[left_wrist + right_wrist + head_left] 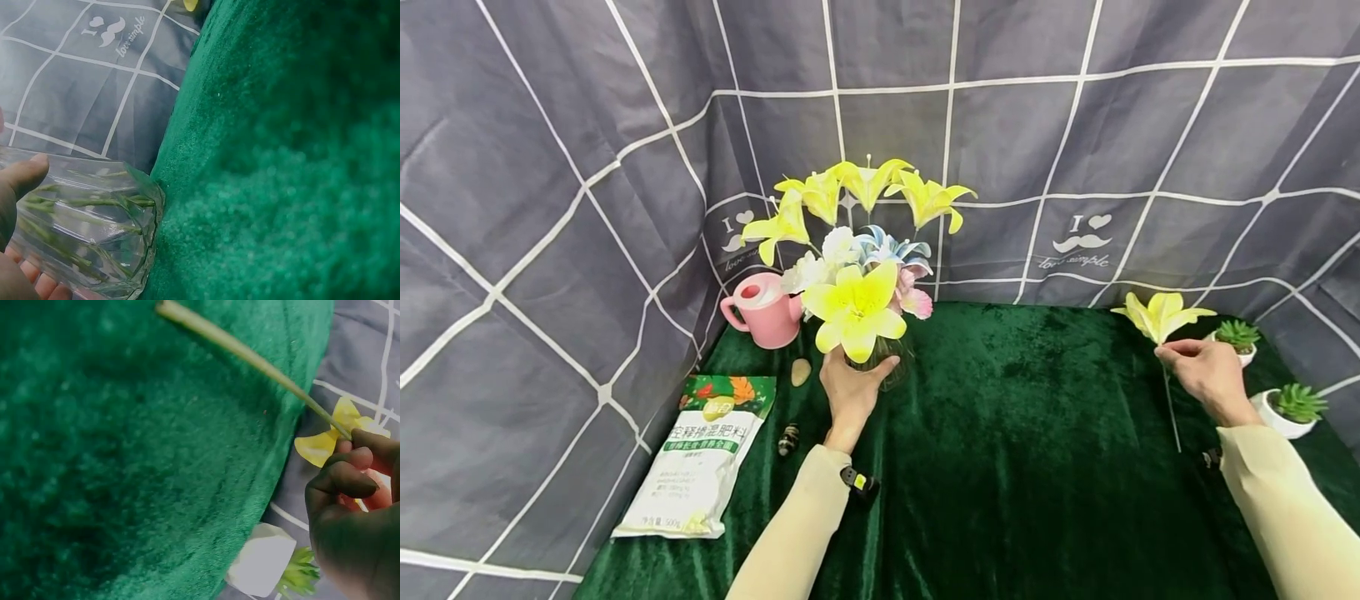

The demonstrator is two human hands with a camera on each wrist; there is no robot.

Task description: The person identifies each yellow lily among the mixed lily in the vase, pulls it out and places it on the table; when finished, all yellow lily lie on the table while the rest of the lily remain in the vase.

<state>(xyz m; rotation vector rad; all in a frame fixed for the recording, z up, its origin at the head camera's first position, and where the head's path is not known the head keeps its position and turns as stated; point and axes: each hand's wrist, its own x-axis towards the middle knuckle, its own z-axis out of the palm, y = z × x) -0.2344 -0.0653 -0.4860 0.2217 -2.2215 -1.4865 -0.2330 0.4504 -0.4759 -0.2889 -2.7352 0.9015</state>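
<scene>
With its thumb and fingers curled round the glass, my left hand (pixel 852 390) grips a clear faceted vase (pixel 87 219) that stands on the green cloth. Green stems show through the glass. Above the rim spread yellow lilies (pixel 857 310), white blossoms, a blue flower (pixel 891 247) and a pink flower (pixel 913 296). Off to the right, my right hand (pixel 1206 375) pinches a single yellow lily (pixel 1161 315) by its stem, just below the bloom. The bare stem (pixel 250 356) points downward, its cut end free.
Left of the vase are a pink watering can (pixel 767 312), a pale stone (pixel 801 372), a dark striped stone (pixel 788 439) and a fertilizer bag (pixel 692 467). Two potted succulents (pixel 1288 412) stand by the right hand. A grey checked curtain (pixel 1000 142) surrounds the green cloth (pixel 1000 467).
</scene>
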